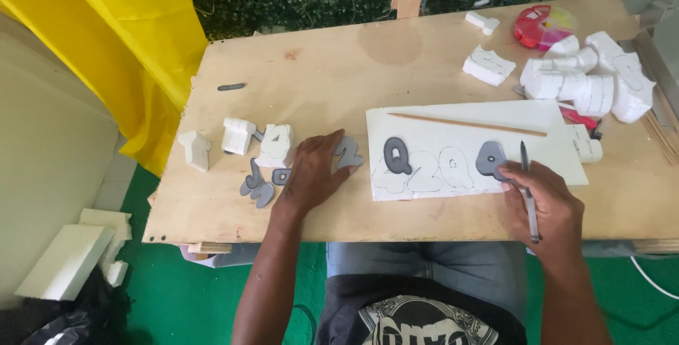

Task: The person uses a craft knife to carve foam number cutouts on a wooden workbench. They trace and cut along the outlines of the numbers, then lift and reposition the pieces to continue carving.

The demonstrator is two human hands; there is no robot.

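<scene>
A white foam sheet [460, 122] lies on the wooden table [332, 69], with outlines of shapes drawn along its near edge. Two grey cut-out stencils rest on it, one [397, 155] at the left and one [489, 159] at the right. My right hand [548, 200] holds a dark pen [527, 193] and its fingertips press the right stencil. My left hand [315, 172] lies flat on the table, its fingers touching another grey stencil [348, 153] beside the sheet's left edge. A thin wooden stick [467, 124] lies across the sheet.
White foam cut-outs [240, 136] and grey stencils [256, 188] sit left of my left hand. A heap of foam pieces [587, 76] and a red plastic box [535, 25] stand at the back right. Yellow cloth [134, 41] hangs at the left; foam offcuts [71, 256] lie on the floor.
</scene>
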